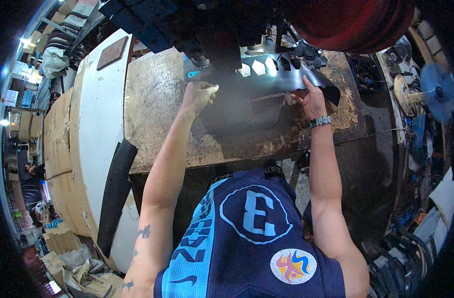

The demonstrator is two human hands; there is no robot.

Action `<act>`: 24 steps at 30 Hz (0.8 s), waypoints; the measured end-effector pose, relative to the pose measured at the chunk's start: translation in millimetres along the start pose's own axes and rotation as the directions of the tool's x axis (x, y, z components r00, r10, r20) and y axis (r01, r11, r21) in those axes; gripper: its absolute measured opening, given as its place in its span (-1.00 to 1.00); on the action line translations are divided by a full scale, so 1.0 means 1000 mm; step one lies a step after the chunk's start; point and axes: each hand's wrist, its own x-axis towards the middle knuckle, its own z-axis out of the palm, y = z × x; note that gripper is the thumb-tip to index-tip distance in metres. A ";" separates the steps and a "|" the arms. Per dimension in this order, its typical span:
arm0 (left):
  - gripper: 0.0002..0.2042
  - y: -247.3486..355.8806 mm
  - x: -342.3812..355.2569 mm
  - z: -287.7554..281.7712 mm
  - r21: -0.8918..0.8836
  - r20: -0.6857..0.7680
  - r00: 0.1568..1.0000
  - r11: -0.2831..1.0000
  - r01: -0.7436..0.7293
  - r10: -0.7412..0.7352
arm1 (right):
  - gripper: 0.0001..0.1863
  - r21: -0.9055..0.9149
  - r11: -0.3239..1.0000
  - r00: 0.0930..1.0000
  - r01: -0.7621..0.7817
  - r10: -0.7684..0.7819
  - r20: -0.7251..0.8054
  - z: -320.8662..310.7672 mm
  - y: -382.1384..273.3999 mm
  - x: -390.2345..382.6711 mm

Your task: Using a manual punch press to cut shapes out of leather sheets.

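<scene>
My right hand (310, 99) grips the near edge of a black glossy sheet (299, 82), thumb on top and fingers curled beneath. The sheet has a row of pointed cut-out holes along its far side, and its right end bends downward. My left hand (201, 95) is closed in a fist-like pinch at the sheet's left, over the worn wooden table (155, 114). Whatever its fingers hold, if anything, is hidden. A dark machine head (214, 39) hangs over the sheet's far left part and covers some of it.
A large red round machine part (356, 22) looms at the upper right. Small black cut pieces (311, 52) lie behind the sheet. A blue fan (433, 92) stands at the right. A black strip (116, 191) leans by a white board (100, 114) at the left.
</scene>
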 end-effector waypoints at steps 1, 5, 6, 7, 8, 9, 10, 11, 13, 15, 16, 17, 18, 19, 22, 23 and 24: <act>-0.72 0.000 -0.001 0.000 -0.006 -0.001 1.000 1.000 0.003 -0.003 | -0.63 -0.021 0.999 0.999 -0.026 0.027 0.030 0.001 0.000 -0.004; -0.72 -0.001 -0.001 -0.001 -0.017 -0.006 1.000 1.000 0.007 -0.007 | -0.57 -0.270 0.935 0.971 -0.232 0.205 -0.127 0.003 0.001 -0.021; -0.71 -0.001 -0.001 -0.003 -0.024 -0.010 1.000 1.000 0.009 -0.009 | -0.55 -0.513 0.820 0.965 -0.253 0.179 -0.191 0.016 -0.004 -0.035; -0.71 -0.001 0.002 -0.002 -0.029 -0.015 1.000 1.000 0.009 -0.009 | -0.55 -0.519 0.818 0.966 -0.251 0.177 -0.187 0.018 -0.002 -0.042; -0.71 -0.001 0.004 0.000 -0.037 -0.010 1.000 0.999 0.005 -0.005 | -0.56 -0.537 0.839 0.993 -0.085 0.025 -0.119 0.020 0.000 -0.047; -0.70 -0.003 0.003 0.002 -0.044 0.003 1.000 0.999 0.005 -0.005 | -0.57 -0.543 0.836 0.991 0.075 -0.125 -0.055 0.021 0.002 -0.054; -0.71 -0.004 0.003 0.001 -0.073 0.012 1.000 0.997 -0.008 0.009 | -0.64 -0.426 0.879 0.975 0.215 -0.216 0.046 0.038 -0.007 -0.063; -0.71 -0.004 0.002 -0.002 -0.077 0.007 1.000 0.997 -0.004 0.005 | -0.64 -0.430 0.878 0.976 0.213 -0.212 0.051 0.059 -0.015 -0.068; -0.73 -0.003 0.002 -0.003 -0.065 0.025 1.000 0.998 -0.004 0.006 | -0.70 -0.048 0.907 0.891 0.418 -0.400 0.216 0.090 -0.030 -0.068; -0.73 -0.005 0.001 -0.004 -0.076 0.032 0.999 0.997 -0.009 0.012 | -0.72 0.086 0.898 0.847 0.432 -0.437 0.303 0.101 -0.034 -0.052; -0.74 -0.006 0.002 -0.004 -0.082 0.039 0.999 0.997 -0.014 0.017 | -0.74 0.224 0.878 0.793 0.423 -0.479 0.377 0.105 -0.034 -0.045; -0.74 -0.007 0.002 -0.004 -0.092 0.031 0.999 0.996 -0.015 0.017 | -0.74 0.218 0.880 0.790 0.422 -0.475 0.388 0.104 -0.030 -0.039; -0.74 -0.005 0.003 -0.002 -0.084 0.050 0.998 0.996 -0.018 0.022 | -0.76 0.256 0.860 0.778 0.441 -0.509 0.368 0.097 -0.025 -0.029; -0.75 -0.006 0.001 -0.003 -0.076 0.058 0.998 0.997 -0.018 0.022 | -0.77 0.298 0.842 0.766 0.451 -0.536 0.356 0.094 -0.020 -0.021; -0.75 -0.008 0.003 -0.002 -0.083 0.046 0.998 0.996 -0.039 0.043 | -0.83 0.299 0.849 0.802 0.436 -0.517 0.300 0.090 -0.019 -0.011; -0.75 -0.009 0.002 -0.001 -0.085 0.060 0.997 0.996 -0.035 0.040 | -0.83 0.259 0.856 0.820 0.448 -0.509 0.264 0.091 -0.021 -0.007; -0.75 -0.007 0.001 0.000 -0.095 0.078 0.996 0.995 -0.034 0.041 | -0.83 0.250 0.861 0.820 0.442 -0.502 0.276 0.088 -0.022 -0.003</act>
